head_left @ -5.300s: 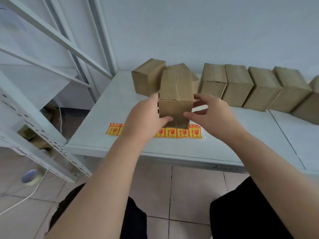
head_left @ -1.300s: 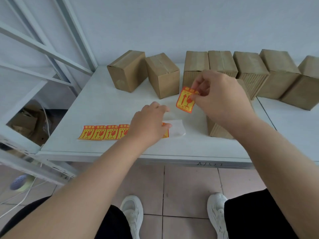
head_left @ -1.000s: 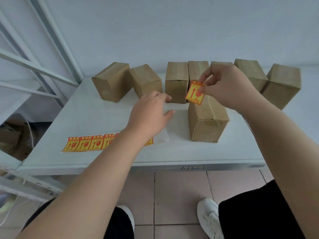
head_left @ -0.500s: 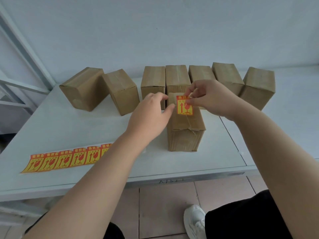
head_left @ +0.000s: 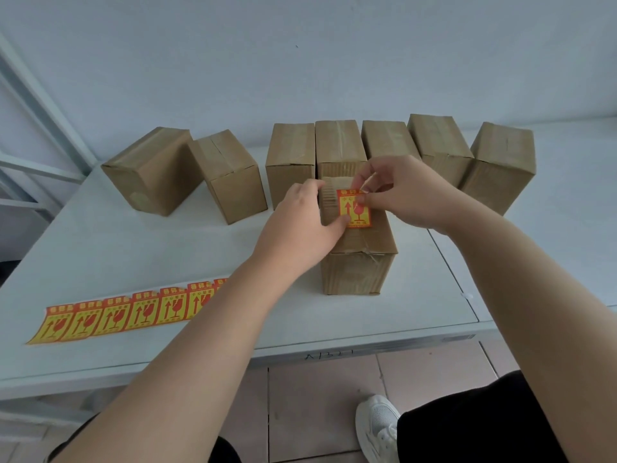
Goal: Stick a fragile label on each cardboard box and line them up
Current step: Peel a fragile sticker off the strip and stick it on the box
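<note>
The front box [head_left: 359, 262] stands on the table [head_left: 133, 248], near the row of boxes [head_left: 339, 145]. The sticker [head_left: 352, 213] lies on its top. The left hand [head_left: 300, 225] holds the box's side, thumb on the sticker. The right hand [head_left: 410, 195] pinches the sticker's top edge. The sticker looks thin and floppy, so hold its edge. The box looks light and stiff; grab its sides.

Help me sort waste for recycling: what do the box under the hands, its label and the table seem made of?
The box: brown corrugated cardboard, matte; ribbed fluting shows on its front face. The label: likely a coated paper sticker with a faint sheen, printed red on yellow. The table: smooth pale top, perhaps painted metal or laminate; I cannot tell which.
</note>
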